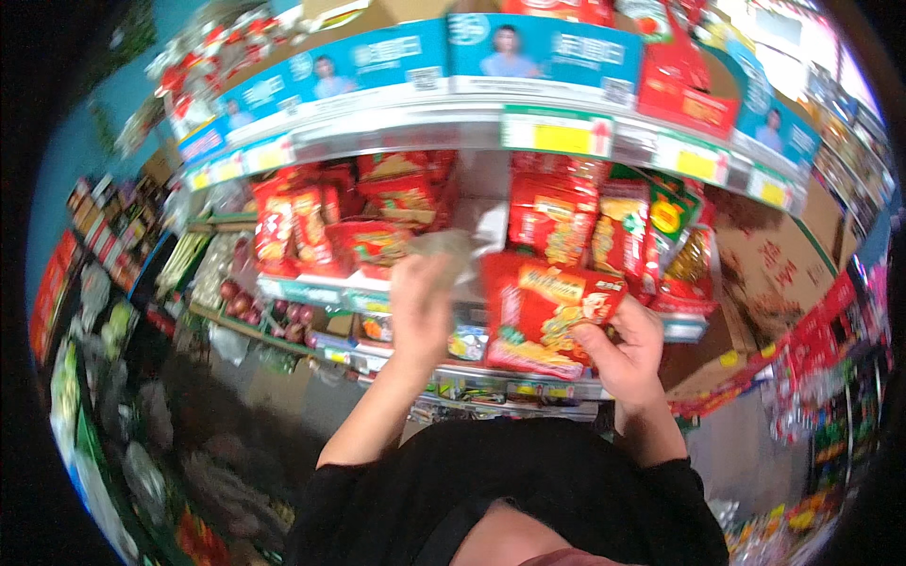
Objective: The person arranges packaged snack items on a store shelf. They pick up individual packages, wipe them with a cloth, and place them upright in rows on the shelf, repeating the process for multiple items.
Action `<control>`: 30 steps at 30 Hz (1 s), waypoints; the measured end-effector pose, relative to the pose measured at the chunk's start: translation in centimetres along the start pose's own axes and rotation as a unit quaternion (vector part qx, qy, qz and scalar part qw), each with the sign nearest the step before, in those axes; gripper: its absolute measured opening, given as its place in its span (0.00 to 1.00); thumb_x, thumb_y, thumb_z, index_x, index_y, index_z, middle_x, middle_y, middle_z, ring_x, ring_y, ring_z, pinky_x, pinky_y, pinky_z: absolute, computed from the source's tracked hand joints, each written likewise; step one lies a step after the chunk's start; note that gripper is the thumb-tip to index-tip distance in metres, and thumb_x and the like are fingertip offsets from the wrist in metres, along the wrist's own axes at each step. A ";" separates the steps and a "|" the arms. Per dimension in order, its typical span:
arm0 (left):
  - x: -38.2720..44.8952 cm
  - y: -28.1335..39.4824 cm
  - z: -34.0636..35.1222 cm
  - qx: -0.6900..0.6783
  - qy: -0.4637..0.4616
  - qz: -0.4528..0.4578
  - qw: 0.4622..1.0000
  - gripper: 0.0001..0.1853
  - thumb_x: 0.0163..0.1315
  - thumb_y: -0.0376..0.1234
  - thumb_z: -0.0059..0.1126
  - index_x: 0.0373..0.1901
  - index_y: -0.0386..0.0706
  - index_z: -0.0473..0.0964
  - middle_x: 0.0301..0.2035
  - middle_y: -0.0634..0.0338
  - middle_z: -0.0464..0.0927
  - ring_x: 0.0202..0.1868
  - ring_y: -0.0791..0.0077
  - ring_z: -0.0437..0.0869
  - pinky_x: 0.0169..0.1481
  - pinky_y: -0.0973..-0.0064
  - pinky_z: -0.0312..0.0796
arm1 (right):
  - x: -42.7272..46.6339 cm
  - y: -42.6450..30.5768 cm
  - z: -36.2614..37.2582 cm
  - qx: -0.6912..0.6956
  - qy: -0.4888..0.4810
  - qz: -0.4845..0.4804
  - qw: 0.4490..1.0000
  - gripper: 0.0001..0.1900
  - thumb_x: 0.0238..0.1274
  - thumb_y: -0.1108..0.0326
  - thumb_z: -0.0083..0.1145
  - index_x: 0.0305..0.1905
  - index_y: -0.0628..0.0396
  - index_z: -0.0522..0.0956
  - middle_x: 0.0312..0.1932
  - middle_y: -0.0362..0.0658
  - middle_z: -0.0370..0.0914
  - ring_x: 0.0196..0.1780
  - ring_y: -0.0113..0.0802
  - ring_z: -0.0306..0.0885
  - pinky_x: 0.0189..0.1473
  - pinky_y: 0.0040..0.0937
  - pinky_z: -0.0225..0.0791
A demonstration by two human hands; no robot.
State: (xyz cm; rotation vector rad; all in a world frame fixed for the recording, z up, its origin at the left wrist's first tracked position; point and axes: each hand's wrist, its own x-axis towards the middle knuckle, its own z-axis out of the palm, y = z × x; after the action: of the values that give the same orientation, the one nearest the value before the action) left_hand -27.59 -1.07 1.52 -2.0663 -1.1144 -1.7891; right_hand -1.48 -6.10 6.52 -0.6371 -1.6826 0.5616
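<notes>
My right hand (630,347) grips a red snack bag (545,311) by its right edge, thumb on the printed front. The bag is tilted and hangs in front of the shelf edge. My left hand (423,304) is raised to the left of it, blurred by motion. At its fingertips is a blurred grey-brown piece, apparently a cloth (446,251). Behind the hands, red snack bags (555,216) stand to the right of a gap in the row. More red bags (304,219) stand to its left. Inside the gap a white shelf back (485,177) shows.
Above runs a shelf edge with price tags (555,134) and blue printed card strips (545,56). Red onions (244,301) and garlic (216,262) lie on a rack at the left. Printed cardboard boxes (771,255) stand at the right. Vegetables (120,318) line the far left.
</notes>
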 end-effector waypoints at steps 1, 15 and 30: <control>0.3 0.9 -0.1 -0.264 -0.053 -0.196 0.943 0.19 0.66 0.26 0.55 0.60 0.40 0.75 0.51 0.52 0.78 0.50 0.62 0.81 0.57 0.63 0.74 | -0.3 0.5 -0.4 0.003 -0.007 -0.019 1.000 0.12 0.63 0.73 0.65 0.50 0.63 0.80 0.37 0.45 0.86 0.39 0.29 0.85 0.43 0.29 0.77; -5.8 0.6 -5.7 -0.618 -0.157 -0.423 0.643 0.35 0.56 0.38 0.64 0.65 0.31 0.68 0.55 0.45 0.80 0.54 0.54 0.85 0.62 0.58 0.77 | -0.9 1.4 -4.0 0.175 0.202 0.057 0.962 0.13 0.69 0.77 0.59 0.56 0.62 0.77 0.50 0.39 0.82 0.50 0.22 0.79 0.54 0.26 0.73; -9.3 -0.9 -10.6 -0.479 -0.044 -0.494 0.724 0.31 0.70 0.35 0.55 0.74 0.39 0.61 0.62 0.50 0.76 0.59 0.56 0.82 0.61 0.58 0.77 | -2.7 6.4 -19.7 -0.227 0.412 0.002 0.882 0.08 0.72 0.76 0.59 0.52 0.62 0.78 0.43 0.39 0.82 0.43 0.22 0.78 0.45 0.20 0.71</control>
State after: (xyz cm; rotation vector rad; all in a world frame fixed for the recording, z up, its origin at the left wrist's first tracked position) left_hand -36.27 -10.45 -4.62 -2.0995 -1.7825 -3.4033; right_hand 18.97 -2.72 4.13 -1.0391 -0.9795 -0.1374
